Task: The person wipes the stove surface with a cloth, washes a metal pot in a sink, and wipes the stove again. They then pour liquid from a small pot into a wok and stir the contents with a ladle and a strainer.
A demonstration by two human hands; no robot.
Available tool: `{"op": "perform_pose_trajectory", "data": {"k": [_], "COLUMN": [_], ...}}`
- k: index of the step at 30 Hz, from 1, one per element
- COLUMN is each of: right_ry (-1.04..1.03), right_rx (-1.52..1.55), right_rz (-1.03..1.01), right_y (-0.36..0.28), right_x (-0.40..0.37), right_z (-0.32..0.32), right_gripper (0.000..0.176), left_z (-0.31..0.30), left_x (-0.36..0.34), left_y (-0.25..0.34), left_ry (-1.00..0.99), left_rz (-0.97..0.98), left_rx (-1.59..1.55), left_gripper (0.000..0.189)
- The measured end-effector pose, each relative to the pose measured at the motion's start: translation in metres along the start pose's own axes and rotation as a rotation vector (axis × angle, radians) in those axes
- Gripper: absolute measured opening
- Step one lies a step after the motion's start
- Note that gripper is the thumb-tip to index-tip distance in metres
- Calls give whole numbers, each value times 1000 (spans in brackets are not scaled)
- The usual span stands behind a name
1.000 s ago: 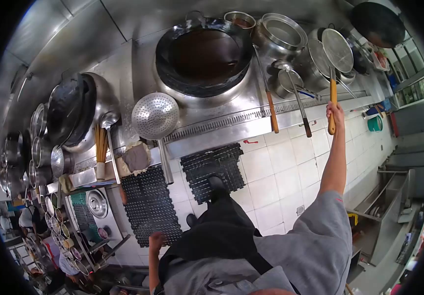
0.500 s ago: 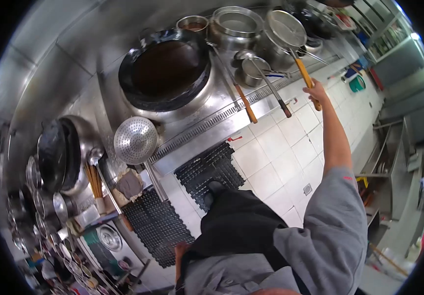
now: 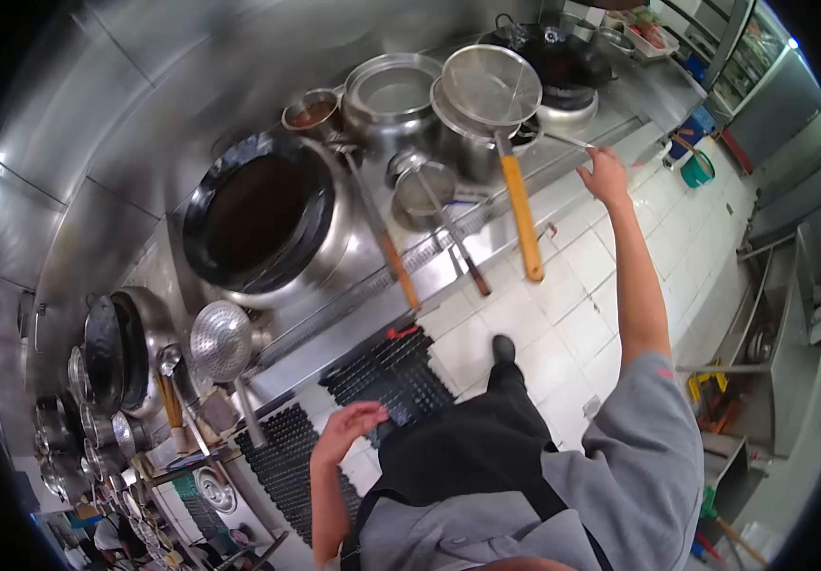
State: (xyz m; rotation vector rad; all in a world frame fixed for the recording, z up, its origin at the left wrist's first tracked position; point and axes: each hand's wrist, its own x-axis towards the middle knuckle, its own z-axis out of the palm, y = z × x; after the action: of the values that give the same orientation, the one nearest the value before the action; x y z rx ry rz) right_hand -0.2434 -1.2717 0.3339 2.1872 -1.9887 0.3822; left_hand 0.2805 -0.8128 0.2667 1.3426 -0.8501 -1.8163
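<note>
My right hand (image 3: 606, 175) is stretched out over the front edge of the stove, its fingers at the end of a thin metal handle (image 3: 567, 140). The thumb stands apart below; what the handle belongs to is partly hidden. To the left, a wire-mesh strainer (image 3: 491, 84) with a yellow wooden handle (image 3: 522, 219) rests on a steel pot (image 3: 468, 143), untouched by either hand. My left hand (image 3: 346, 430) hovers in front of my body with loosely bent fingers and holds nothing.
A big wok (image 3: 311, 238) with dark liquid sits on the left burner. Ladles with a brown handle (image 3: 397, 271) and a dark handle (image 3: 468, 262) jut over the edge. A perforated skimmer (image 3: 221, 341) is nearer. Black mats (image 3: 282, 466) cover part of the tiled floor (image 3: 563, 314).
My right hand has let go of the strainer's yellow handle and moved to the thin metal handle. My left hand has risen into view. The camera has shifted right along the stove.
</note>
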Motion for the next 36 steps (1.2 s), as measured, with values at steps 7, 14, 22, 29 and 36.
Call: {"op": "perform_pose_trajectory", "data": {"k": [7,14,22,29,36], "right_ry": [-287,-1043,-667,-615,-1088], "right_rx": [37,1475,758,845,1167], "right_rz": [-247,181,-300,-456,140], "right_y": [129,30,25,-101,-196], "right_x": [60,-22,-11,8,-105], "right_z": [62,30,20,-66,131], "right_gripper": [56,38,24,27,55], "left_z": [208,302,333,335,207], "left_x": [285,369,367,341,216], "left_y": [125,146,152,135,57], "left_ry": [-148,-129,-219,-419,-210], "left_rz": [18,58,46,-28,221], "left_rx": [-283,-430,-361,-260,438], "left_gripper": [52,30,36,45,51]}}
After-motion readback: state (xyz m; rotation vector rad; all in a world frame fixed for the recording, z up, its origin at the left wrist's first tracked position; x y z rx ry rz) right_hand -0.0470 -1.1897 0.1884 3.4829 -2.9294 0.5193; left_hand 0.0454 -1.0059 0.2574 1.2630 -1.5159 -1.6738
